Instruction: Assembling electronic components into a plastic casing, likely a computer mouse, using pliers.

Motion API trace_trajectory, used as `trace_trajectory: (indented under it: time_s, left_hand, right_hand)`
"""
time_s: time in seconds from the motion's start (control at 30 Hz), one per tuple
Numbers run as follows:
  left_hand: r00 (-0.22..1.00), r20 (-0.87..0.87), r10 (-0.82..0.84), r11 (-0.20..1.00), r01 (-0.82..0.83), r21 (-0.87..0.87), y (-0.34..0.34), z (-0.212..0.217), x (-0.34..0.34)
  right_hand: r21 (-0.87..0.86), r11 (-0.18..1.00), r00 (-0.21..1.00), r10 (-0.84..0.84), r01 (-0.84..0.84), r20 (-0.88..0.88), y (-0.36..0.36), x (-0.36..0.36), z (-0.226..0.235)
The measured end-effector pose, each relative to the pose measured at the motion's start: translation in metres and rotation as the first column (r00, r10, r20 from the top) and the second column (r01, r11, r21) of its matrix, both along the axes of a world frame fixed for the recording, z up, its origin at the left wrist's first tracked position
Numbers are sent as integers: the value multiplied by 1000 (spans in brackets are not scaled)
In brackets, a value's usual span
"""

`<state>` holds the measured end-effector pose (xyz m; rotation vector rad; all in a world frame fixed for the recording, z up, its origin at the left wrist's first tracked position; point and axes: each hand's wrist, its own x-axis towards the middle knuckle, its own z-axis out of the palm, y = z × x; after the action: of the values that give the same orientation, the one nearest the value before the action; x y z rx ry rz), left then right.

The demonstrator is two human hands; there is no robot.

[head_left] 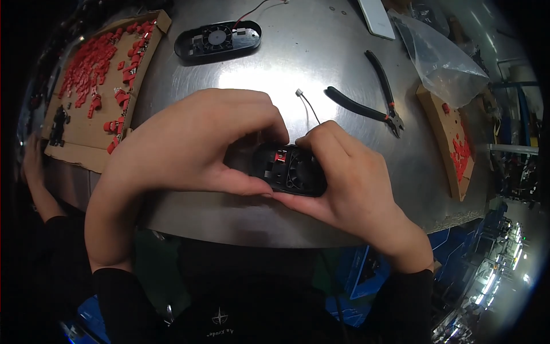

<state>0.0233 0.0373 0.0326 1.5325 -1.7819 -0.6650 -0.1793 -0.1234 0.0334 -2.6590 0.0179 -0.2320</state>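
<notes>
Between my two hands, just above the near part of the metal table, is a black oval fan housing [276, 186]. A small round fan [299, 174] sits in its right half, and a red part with a metal piece [281, 156] shows left of the fan. My left hand [229, 143] grips the left end, thumb along the near rim and fingers curled over the far side. My right hand [344, 178] wraps round the right end, its thumb meeting the left one. A thin cable with a pale connector [299, 92] runs out behind the right fingers.
A second black fan housing [217, 41] lies at the back with a red-and-black wire. Black-handled cutters [382, 103] rest at right. Cardboard trays with red parts stand at left [129, 94] and right [435, 123], near a clear plastic bag [438, 57]. Another person's hand [33, 163] is far left.
</notes>
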Motion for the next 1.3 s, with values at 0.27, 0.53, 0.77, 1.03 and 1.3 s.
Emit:
trace_trajectory:
  time_s: [0.27,0.53,0.77,1.03,1.3]
  left_hand:
    - [993,-111,-35,999,38,26,-5,-18,0]
    - [993,-108,-41,997,47,54,-3,-17,-2]
    - [971,238,2,990,31,-136,-5,-26,0]
    - [998,-51,-22,998,18,-68,-6,-29,-9]
    - [998,-62,-29,975,15,-222,-12,-40,-20]
  right_hand:
    - [48,999,993,-15,20,-117,-1,0,4]
    - [3,1000,997,-2,2,-82,1,3,8]
    - [37,999,994,1,3,-107,-1,5,10]
    - [60,997,981,-29,42,-190,1,7,12]
    - [-11,1000,988,-3,2,-154,-2,8,19]
